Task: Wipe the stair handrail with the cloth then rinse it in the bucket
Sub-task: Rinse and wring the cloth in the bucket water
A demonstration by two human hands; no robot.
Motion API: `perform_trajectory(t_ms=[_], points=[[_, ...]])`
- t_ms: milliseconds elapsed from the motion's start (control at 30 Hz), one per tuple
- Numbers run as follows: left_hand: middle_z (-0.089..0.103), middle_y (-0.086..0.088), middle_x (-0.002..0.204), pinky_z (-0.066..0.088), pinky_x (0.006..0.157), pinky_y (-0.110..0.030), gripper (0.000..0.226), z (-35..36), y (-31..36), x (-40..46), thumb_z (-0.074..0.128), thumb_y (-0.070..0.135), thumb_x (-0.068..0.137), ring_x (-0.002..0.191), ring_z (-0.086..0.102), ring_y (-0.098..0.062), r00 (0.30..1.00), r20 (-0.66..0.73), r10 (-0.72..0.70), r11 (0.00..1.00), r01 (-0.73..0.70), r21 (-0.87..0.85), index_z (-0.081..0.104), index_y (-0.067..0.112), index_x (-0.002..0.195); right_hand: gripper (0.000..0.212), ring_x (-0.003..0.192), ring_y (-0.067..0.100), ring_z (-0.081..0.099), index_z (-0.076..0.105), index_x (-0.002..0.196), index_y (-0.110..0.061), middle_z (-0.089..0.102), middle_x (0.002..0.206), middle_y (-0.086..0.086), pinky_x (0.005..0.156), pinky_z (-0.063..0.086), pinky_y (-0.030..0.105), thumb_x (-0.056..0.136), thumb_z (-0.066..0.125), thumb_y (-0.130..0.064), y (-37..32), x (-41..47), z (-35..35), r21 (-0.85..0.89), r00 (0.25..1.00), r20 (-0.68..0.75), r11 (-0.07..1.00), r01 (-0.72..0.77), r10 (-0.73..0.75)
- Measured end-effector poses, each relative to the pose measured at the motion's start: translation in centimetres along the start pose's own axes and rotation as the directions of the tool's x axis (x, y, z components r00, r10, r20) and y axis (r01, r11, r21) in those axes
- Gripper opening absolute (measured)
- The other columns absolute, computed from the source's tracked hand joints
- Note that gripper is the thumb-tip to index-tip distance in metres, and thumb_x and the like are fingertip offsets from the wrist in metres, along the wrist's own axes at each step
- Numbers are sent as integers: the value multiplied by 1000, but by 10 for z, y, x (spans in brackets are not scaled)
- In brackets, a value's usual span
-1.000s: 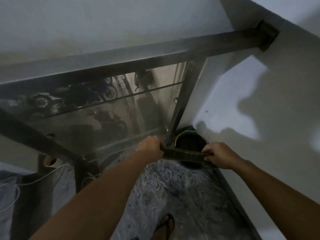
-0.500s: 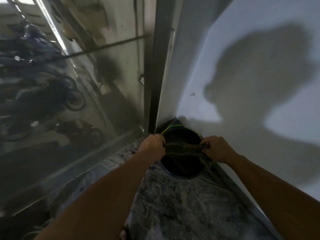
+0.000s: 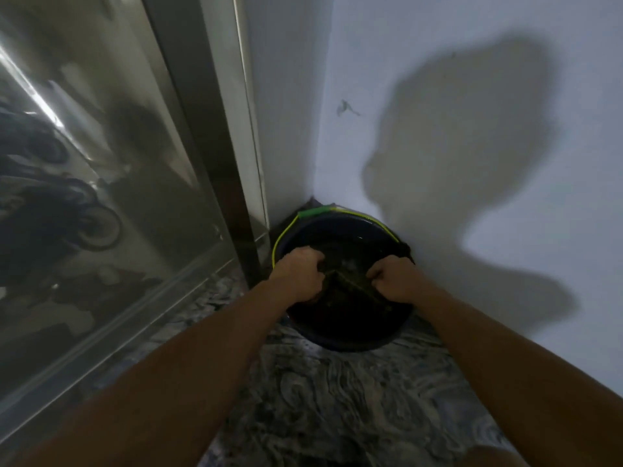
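A dark round bucket (image 3: 350,338) with a yellow-green wire handle stands in the floor corner against the white wall. It holds dark water. My left hand (image 3: 300,274) and my right hand (image 3: 392,278) are both down inside the bucket's mouth, each fist closed on one end of a dark green cloth (image 3: 347,281). The cloth is stretched between them just above or at the water; I cannot tell if it touches. The handrail is out of view.
A glass balustrade panel (image 3: 101,197) with a metal post (image 3: 215,129) runs along the left and meets the wall beside the bucket. The white wall (image 3: 472,96) closes the right side. The floor (image 3: 337,406) is dark marbled stone.
My head has tipped down and come closer, so the handrail left the view. Both hands have lowered the cloth from above the bucket into its mouth and moved nearer together.
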State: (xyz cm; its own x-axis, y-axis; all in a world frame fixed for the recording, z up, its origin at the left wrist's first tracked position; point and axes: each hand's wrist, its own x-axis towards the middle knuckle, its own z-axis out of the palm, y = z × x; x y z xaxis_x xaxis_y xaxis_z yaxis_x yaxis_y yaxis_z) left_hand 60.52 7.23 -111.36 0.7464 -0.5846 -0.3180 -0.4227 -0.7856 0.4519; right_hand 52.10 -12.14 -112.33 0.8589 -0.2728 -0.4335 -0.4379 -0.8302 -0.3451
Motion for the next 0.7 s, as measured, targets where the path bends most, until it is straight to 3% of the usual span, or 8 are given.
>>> perform_trajectory(t_ms=[167, 267, 400, 467, 567, 700], points=[[55, -10, 136, 42, 104, -40, 43, 2, -6, 7, 56, 29, 88, 125, 51, -30, 999, 3, 53, 986, -53, 156, 56, 19, 130, 34, 113, 29, 61, 70, 113, -16, 68, 119, 12, 98, 45, 31, 79, 64, -16, 7, 10, 21, -19, 999, -52, 1000, 0, -1], [59, -11, 130, 45, 101, -41, 43, 26, -8, 0, 58, 34, 86, 121, 54, -31, 990, 110, 93, 976, -112, 185, 59, 18, 126, 46, 118, 30, 58, 62, 125, -18, 63, 127, 13, 101, 45, 34, 80, 69, -25, 2, 12, 37, -97, 998, 58, 995, 39, -34], [63, -12, 122, 45, 95, -37, 41, 53, -20, -7, 57, 41, 87, 115, 57, -31, 968, 240, 72, 958, -134, 254, 62, 16, 119, 60, 141, 36, 29, 42, 142, -23, 31, 152, 22, 111, 34, 43, 85, 62, -23, 4, 13, 62, -228, 964, 265, 973, 43, 20], [63, -12, 121, 43, 93, -36, 41, 59, -26, -5, 56, 44, 88, 115, 57, -31, 963, 262, 58, 947, -136, 290, 62, 16, 118, 55, 133, 40, 39, 44, 140, -22, 36, 148, 23, 109, 38, 43, 86, 57, -17, 5, 12, 70, -239, 962, 270, 971, 27, 40], [63, -11, 122, 45, 92, -36, 42, 61, -24, 0, 58, 44, 86, 114, 57, -30, 962, 269, 39, 965, -106, 240, 62, 18, 119, 49, 116, 38, 56, 54, 131, -21, 56, 129, 19, 99, 47, 42, 84, 55, -9, 0, 8, 72, -123, 992, 122, 992, 25, -10], [64, -16, 120, 45, 88, -31, 42, 56, -13, 17, 63, 37, 85, 111, 59, -32, 949, 313, 17, 993, -53, 106, 62, 10, 117, 32, 90, 39, 63, 48, 113, -18, 62, 90, 16, 72, 48, 38, 82, 53, -11, -5, 9, 59, 155, 968, -253, 987, 47, -7]])
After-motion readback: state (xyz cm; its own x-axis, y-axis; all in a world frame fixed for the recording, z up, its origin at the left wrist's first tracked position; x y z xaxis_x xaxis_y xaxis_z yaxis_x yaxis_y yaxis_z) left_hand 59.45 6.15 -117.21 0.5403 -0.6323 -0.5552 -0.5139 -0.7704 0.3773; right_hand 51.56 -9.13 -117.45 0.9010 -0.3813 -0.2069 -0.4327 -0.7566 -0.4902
